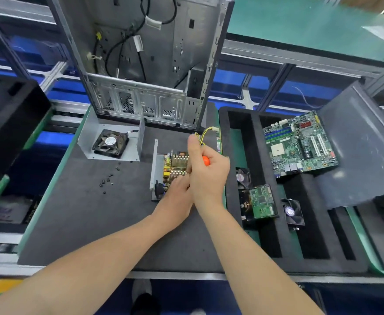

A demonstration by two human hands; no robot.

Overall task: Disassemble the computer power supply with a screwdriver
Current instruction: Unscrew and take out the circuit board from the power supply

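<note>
1. The right hand (205, 176) has its grip clamped around the screwdriver (205, 160). Only the orange handle peeks out by the fingers, the thumb points up, and the shaft and tip are hidden under the palm.
2. The left hand (175, 196) comes in just below it and rests on the near end of the power supply (179, 159). Its fingertips are tucked behind the right hand, so I cannot tell whether that grip is pinching or just pressing.
3. The power supply lies open in the middle of the surface (95, 223), heat sinks and yellow board exposed, with yellow wires (205, 133) trailing off the far end.
4. My read is that the board screws come next. Doing it well means keeping the tool upright over the screw head, pushing down before turning, and letting the left hand pin the chassis so it can't spin.
5. One hazard is a tip that slips and skates across the components.
6. The cover (109, 127) sits off to the left with its fan (110, 143) facing up, and loose screws (105, 178) are scattered beside it. The next one should join that pile.
7. The computer case (141, 64) stands behind, and a foam tray (254, 155) on the right holds a motherboard (298, 144).
</note>
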